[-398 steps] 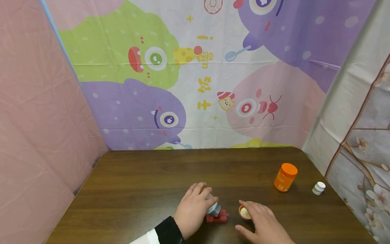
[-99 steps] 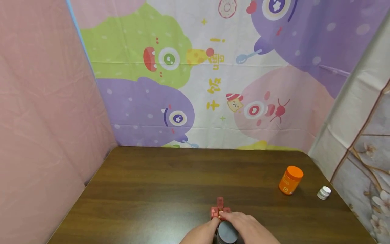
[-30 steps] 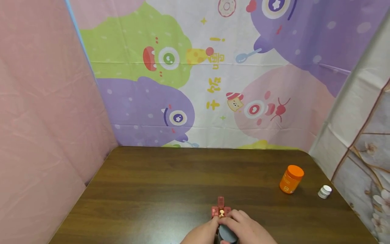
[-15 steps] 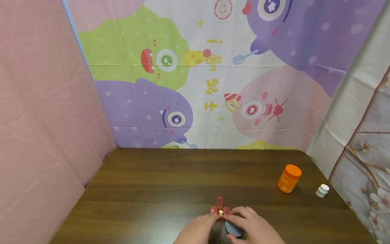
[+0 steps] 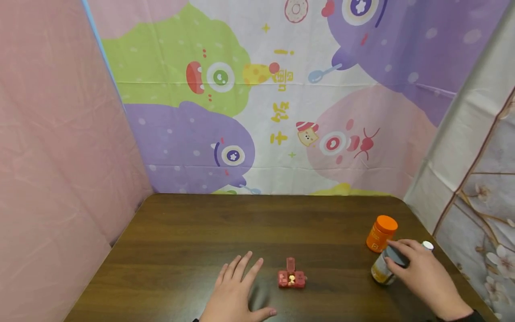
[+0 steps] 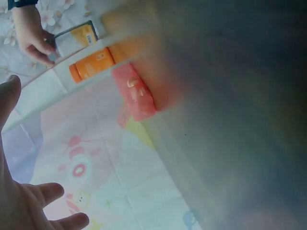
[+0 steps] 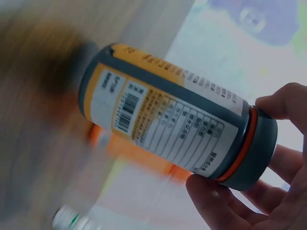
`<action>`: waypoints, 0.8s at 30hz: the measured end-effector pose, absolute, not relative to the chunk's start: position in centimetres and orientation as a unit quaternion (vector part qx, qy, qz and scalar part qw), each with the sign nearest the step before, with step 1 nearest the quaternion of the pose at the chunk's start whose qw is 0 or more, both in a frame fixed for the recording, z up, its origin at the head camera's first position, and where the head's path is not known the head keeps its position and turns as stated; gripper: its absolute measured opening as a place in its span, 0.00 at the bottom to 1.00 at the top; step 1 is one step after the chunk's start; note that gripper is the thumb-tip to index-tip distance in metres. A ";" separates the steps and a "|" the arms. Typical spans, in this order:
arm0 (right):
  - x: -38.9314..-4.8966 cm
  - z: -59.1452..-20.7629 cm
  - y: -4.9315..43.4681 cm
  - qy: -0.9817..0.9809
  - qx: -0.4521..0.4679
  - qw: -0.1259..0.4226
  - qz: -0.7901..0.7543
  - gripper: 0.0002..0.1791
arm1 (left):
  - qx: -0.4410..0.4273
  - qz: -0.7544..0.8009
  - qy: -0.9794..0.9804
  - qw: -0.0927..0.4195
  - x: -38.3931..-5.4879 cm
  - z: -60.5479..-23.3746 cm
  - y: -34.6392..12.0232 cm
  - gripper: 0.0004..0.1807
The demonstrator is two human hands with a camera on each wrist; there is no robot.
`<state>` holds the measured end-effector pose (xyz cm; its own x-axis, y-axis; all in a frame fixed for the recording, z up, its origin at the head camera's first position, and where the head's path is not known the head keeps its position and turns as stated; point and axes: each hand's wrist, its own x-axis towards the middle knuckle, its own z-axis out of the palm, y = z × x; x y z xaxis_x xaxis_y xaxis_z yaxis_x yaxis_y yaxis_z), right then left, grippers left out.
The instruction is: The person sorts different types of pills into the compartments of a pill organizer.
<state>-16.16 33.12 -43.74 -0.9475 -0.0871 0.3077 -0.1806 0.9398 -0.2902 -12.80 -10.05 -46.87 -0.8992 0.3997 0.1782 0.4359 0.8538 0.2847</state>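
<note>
My right hand (image 5: 424, 275) grips a pill bottle (image 7: 163, 115) by its dark grey cap, fingers and thumb round the rim. The bottle has a white and yellow label and an orange ring under the cap. In the head view it is at the right, in front of the orange jar (image 5: 382, 233); whether it touches the table is unclear. A small red pill box (image 5: 299, 280) lies near the middle, one lid raised and pale pills (image 5: 291, 279) in that compartment. Left of the box, my left hand (image 5: 233, 290) has its fingers spread and holds nothing.
Partly hidden behind my right hand is a small white bottle (image 5: 428, 245), near the right edge of the brown wooden table (image 5: 181, 250). A cartoon-print cloth (image 5: 273, 170) hangs behind the table, with a pink cloth (image 5: 60, 179) along the left side.
Earlier the bottle was tipped over the pill box, its cap off. Half a second ago both hands were at the capped bottle. Now my right hand has carried it right; my left hand has let go.
</note>
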 end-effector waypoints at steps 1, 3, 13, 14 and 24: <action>-16.6 -43.8 34.2 -0.977 0.055 0.135 0.158 0.26 | -0.214 -0.161 -0.962 0.055 -12.7 -46.9 -10.2 0.56; -17.6 -43.9 35.9 -0.982 0.030 0.104 0.156 0.29 | -0.207 -0.156 -0.965 0.051 -12.7 -47.0 -10.4 0.56; -21.3 -44.7 40.3 -0.986 -0.007 0.071 0.149 0.32 | -0.193 -0.142 -0.970 0.037 -12.6 -47.4 -10.8 0.57; -21.5 -44.8 40.5 -0.986 -0.006 0.073 0.149 0.32 | -0.192 -0.142 -0.970 0.036 -12.6 -47.4 -10.8 0.57; -22.4 -45.5 40.0 -0.979 0.016 0.141 0.148 0.29 | -0.185 -0.148 -0.970 0.059 -12.5 -47.8 -11.2 0.55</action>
<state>-22.43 40.00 -45.52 -0.9599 0.0097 0.2801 -0.0736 0.9556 -0.2854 -12.54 -11.18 -47.76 -0.9244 0.3423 0.1683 0.3769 0.8876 0.2647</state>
